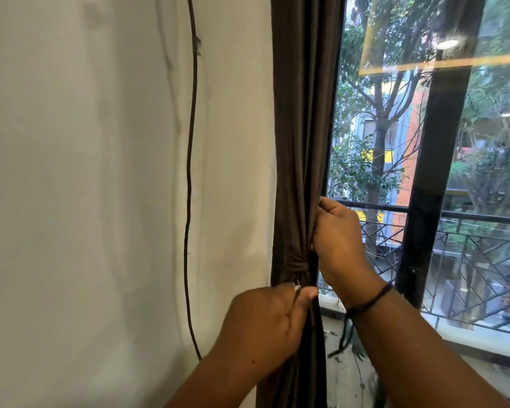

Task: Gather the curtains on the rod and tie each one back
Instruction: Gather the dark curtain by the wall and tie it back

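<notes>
- Head view: brown curtain hangs bunched at the window's left edge, cinched by a knot.
- Right hand grips the folds above the knot, likely steadying the bundle; left hand pinches fabric just below, probably snugging the tie.
- Cable on wall hangs well apart; window and balcony railing lie behind. Nothing blocks the hands.
</notes>
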Action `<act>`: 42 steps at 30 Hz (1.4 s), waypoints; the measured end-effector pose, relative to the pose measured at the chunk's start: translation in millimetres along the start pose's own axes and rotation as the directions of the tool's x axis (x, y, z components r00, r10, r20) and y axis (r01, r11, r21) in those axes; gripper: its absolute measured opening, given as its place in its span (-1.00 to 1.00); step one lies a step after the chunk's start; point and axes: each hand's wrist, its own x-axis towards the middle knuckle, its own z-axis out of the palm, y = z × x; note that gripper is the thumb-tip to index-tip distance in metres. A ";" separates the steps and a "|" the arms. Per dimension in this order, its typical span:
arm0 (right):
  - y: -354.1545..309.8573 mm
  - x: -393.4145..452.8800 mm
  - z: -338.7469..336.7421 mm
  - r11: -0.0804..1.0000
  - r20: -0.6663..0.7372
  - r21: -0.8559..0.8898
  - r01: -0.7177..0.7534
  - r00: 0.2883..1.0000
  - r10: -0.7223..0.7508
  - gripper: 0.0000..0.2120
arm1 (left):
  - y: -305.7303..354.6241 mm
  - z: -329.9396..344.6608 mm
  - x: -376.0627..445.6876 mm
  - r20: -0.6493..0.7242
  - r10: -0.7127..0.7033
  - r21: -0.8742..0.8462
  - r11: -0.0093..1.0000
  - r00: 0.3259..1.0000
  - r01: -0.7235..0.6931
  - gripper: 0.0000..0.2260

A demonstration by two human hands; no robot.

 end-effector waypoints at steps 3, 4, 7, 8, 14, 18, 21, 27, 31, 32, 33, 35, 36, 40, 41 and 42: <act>7.1 18.1 3.0 0.997 -0.075 -0.048 -0.055 0.996 0.051 -0.70 | -2.0 7.8 0.8 0.052 -0.093 -0.249 0.963 0.994 0.103 -0.54; 10.4 24.9 0.9 0.995 -0.094 -0.064 -0.079 0.993 0.073 -0.64 | -2.9 11.5 -0.1 0.047 -0.125 -0.303 0.943 0.991 0.134 -0.55; 12.8 41.7 1.7 0.974 -0.109 -0.193 -0.120 0.989 0.100 -0.68 | -8.4 18.9 -1.9 -0.005 -0.164 -0.378 0.913 0.986 0.150 -0.53; 13.9 46.7 2.0 0.969 -0.124 -0.206 -0.137 0.986 0.113 -0.70 | -9.9 21.5 -1.7 -0.018 -0.158 -0.390 0.911 0.987 0.138 -0.52; 22.2 51.3 -3.7 0.966 -0.198 -0.216 -0.140 0.975 0.097 -0.73 | -18.2 29.0 -1.5 0.024 -0.113 -0.409 0.906 0.993 0.113 -0.51; 0.9 37.3 -23.2 0.918 0.141 -0.394 -0.041 0.984 0.105 -0.76 | -31.8 26.0 -4.3 0.097 -0.210 -0.376 0.897 0.973 0.231 -0.55; -22.8 31.8 -40.9 0.684 0.281 -0.728 0.045 0.929 0.239 -0.96 | -42.2 9.1 8.5 0.122 -0.335 -0.407 0.842 0.934 0.354 -0.71; -22.2 19.4 -27.9 0.960 0.140 -0.279 -0.004 0.989 0.045 -0.86 | -47.2 -29.8 73.5 0.125 -0.464 -0.765 0.518 0.877 0.383 -0.89; -7.2 8.9 -7.7 0.984 0.043 -0.142 -0.111 0.992 0.118 -0.91 | -35.9 -14.3 92.6 0.168 -0.463 -0.765 0.495 0.870 0.411 -0.80; -4.3 5.4 -4.8 0.984 0.050 -0.145 -0.103 0.993 0.111 -0.88 | -32.3 -9.3 91.2 0.132 -0.474 -0.774 0.500 0.871 0.389 -0.78; -2.3 1.9 -3.0 0.985 0.053 -0.156 -0.069 0.995 0.078 -0.85 | -27.6 -6.6 88.0 0.079 -0.489 -0.779 0.514 0.869 0.360 -0.77; -0.9 -2.8 0.0 0.984 0.030 -0.173 0.042 0.999 -0.037 -0.78 | -19.3 -5.8 78.9 -0.051 -0.517 -0.784 0.550 0.855 0.286 -0.75; -0.8 -3.5 1.1 0.977 0.013 -0.192 0.092 0.996 -0.091 -0.76 | -15.5 -7.7 74.2 -0.106 -0.512 -0.794 0.560 0.853 0.237 -0.72; -1.3 -6.5 6.4 0.896 -0.052 -0.415 0.160 0.979 -0.199 -0.78 | -9.0 -15.2 68.9 -0.269 -0.379 -0.655 0.746 0.885 0.121 -0.78; -1.8 -7.7 7.1 0.881 -0.079 -0.448 0.150 0.975 -0.206 -0.78 | -9.0 -15.8 71.7 -0.294 -0.354 -0.612 0.784 0.888 0.110 -0.80; -2.2 -8.5 7.7 0.877 -0.096 -0.459 0.145 0.973 -0.211 -0.79 | -9.6 -15.9 74.5 -0.307 -0.343 -0.593 0.799 0.887 0.104 -0.80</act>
